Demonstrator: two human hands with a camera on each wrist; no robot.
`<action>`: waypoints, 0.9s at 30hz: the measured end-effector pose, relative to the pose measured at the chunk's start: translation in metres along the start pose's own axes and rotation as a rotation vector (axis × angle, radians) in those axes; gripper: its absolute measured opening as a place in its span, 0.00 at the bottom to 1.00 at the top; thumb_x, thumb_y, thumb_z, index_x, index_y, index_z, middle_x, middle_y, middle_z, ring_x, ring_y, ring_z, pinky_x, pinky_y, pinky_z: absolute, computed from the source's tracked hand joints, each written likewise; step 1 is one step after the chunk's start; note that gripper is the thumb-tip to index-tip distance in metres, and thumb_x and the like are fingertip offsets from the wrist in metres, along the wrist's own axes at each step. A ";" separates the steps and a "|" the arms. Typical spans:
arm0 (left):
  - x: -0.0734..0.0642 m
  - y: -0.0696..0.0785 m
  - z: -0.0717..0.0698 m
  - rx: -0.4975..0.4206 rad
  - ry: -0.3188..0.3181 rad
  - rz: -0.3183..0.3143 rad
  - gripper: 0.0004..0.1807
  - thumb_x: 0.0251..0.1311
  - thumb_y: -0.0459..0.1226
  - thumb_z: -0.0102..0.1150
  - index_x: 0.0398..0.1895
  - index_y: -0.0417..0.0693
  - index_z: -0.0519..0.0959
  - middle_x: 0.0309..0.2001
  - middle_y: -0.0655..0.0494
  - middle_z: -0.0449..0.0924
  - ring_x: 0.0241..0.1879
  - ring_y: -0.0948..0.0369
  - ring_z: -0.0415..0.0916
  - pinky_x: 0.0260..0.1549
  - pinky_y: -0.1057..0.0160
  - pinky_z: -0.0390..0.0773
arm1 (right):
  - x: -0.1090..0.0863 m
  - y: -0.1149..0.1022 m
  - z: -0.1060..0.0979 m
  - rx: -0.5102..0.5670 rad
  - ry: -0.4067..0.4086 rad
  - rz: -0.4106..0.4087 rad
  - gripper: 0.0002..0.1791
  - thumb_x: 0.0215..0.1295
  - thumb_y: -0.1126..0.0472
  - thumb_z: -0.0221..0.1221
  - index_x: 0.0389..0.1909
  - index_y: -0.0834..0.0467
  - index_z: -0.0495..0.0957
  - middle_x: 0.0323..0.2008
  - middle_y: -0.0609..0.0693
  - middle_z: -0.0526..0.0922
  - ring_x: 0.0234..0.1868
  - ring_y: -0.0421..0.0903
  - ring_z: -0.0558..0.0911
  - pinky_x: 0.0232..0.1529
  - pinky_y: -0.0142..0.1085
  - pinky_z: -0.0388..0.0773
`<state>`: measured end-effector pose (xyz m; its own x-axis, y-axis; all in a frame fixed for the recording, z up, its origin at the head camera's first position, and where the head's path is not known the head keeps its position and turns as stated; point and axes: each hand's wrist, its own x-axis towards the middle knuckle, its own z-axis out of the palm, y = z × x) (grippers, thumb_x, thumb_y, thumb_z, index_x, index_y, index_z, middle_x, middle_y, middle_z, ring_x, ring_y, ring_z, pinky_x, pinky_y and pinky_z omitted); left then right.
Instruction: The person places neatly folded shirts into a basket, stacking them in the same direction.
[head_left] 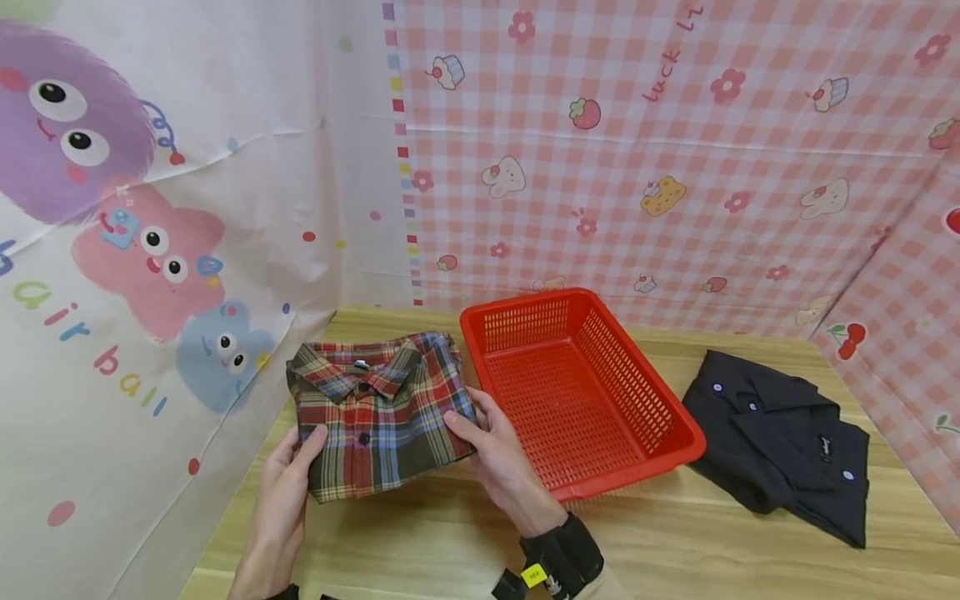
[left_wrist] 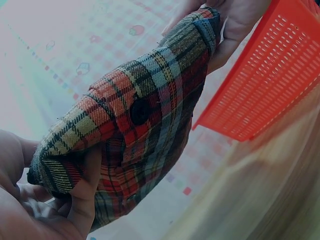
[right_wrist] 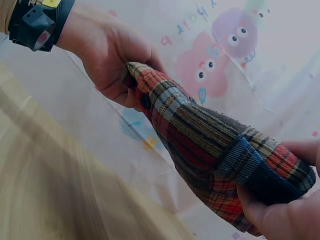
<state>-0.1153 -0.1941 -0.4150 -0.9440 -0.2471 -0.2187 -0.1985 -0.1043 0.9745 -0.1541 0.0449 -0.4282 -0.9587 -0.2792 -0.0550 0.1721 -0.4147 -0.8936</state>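
Observation:
A folded plaid shirt (head_left: 382, 425) in red, dark green, blue and cream hangs above the table between both hands, collar on the far side. My left hand (head_left: 285, 479) grips its left edge, thumb on top and fingers underneath. At the opposite edge, my right hand (head_left: 491, 446) holds it the same way, beside the basket's wall. In the left wrist view the shirt (left_wrist: 140, 115) shows a dark button and a thick folded edge. The right wrist view has the folded layers (right_wrist: 200, 135) pinched at both ends.
A red perforated plastic basket (head_left: 592, 483) stands on the wooden table (head_left: 420, 550), right of the plaid shirt. Farther right lies a folded black shirt (head_left: 780, 450) with pale buttons. Printed cloth walls, one pink checked (head_left: 600, 200) and one white (head_left: 285, 183), enclose the back and left.

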 end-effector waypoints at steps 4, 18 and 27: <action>-0.005 0.002 0.000 0.000 0.011 0.032 0.34 0.63 0.54 0.51 0.65 0.43 0.64 0.46 0.67 0.74 0.47 0.68 0.71 0.43 0.73 0.73 | 0.000 -0.002 -0.001 0.004 -0.016 -0.014 0.32 0.63 0.60 0.59 0.66 0.58 0.59 0.54 0.54 0.75 0.50 0.47 0.76 0.45 0.33 0.76; -0.015 0.014 0.003 -0.035 -0.002 0.106 0.31 0.64 0.50 0.52 0.65 0.41 0.64 0.45 0.67 0.77 0.43 0.68 0.74 0.41 0.72 0.75 | -0.003 -0.014 -0.001 -0.001 -0.028 -0.051 0.29 0.63 0.60 0.59 0.64 0.57 0.63 0.52 0.53 0.76 0.50 0.48 0.76 0.47 0.33 0.74; -0.017 0.016 0.010 -0.035 0.010 0.116 0.29 0.64 0.49 0.53 0.63 0.41 0.66 0.43 0.67 0.78 0.42 0.67 0.75 0.40 0.71 0.75 | -0.006 -0.020 -0.009 -0.031 -0.046 -0.049 0.27 0.65 0.60 0.57 0.64 0.55 0.62 0.53 0.54 0.74 0.50 0.49 0.75 0.46 0.34 0.74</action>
<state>-0.1048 -0.1814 -0.3948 -0.9573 -0.2692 -0.1051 -0.0784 -0.1079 0.9911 -0.1538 0.0622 -0.4137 -0.9543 -0.2987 0.0087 0.1176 -0.4023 -0.9079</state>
